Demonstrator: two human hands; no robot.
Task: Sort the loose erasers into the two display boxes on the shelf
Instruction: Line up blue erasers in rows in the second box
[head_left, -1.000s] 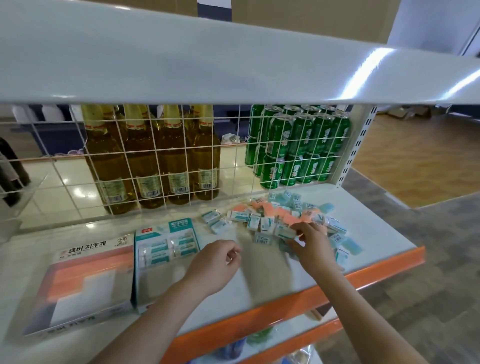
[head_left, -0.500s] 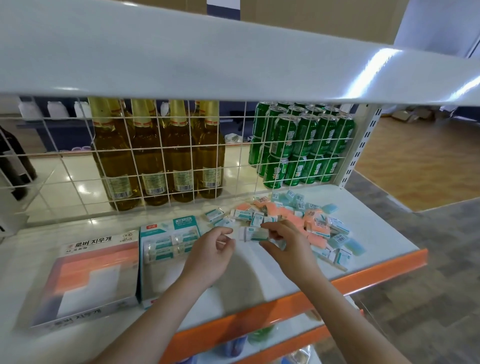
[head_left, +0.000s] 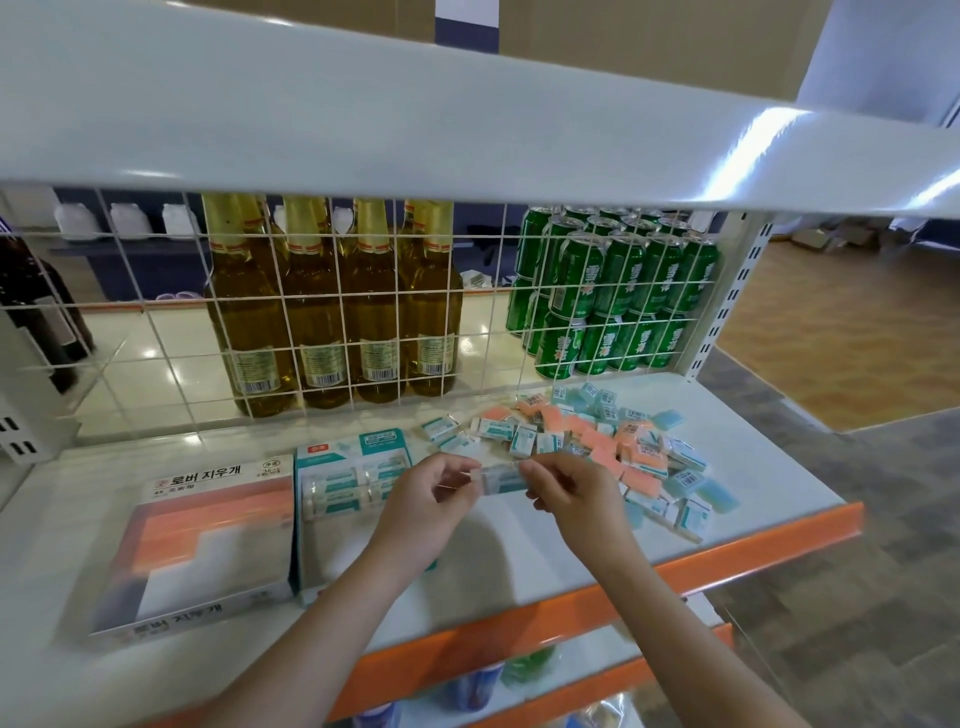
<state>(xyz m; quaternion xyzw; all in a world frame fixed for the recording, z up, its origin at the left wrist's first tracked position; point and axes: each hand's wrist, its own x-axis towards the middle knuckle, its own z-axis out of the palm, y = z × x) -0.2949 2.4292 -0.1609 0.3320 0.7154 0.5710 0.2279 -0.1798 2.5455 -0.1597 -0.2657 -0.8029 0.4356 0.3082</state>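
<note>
1. Above the white shelf (head_left: 519, 545), between the two display boxes and the pile, both hands hold one teal-and-white sleeved eraser (head_left: 501, 479): the left hand (head_left: 434, 506) pinches its left end and the right hand (head_left: 574, 499) pinches its right end, fingers curled round it.
2. The eraser looks small, light and stiff; its printed sleeve and clear wrap are probably slick, so a pinch across the two short ends or the broad faces seems safest.
3. The teal display box (head_left: 343, 478) lies just beside the left hand and already holds rows of like erasers; by its colour this piece likely belongs there.
4. The orange display box (head_left: 208, 540) sits to the left, touching the teal one, part filled with orange erasers.
5. The loose erasers (head_left: 608, 441) lie heaped on the right of the shelf, orange, pale blue and teal-sleeved mixed, many overlapping; they would slide under a careless reach.
6. Much of the pile is unsorted, so the task looks early to midway.
7. Behind the wire grid (head_left: 363, 312) stand amber bottles (head_left: 332, 312) and green cans (head_left: 613, 291).
</note>
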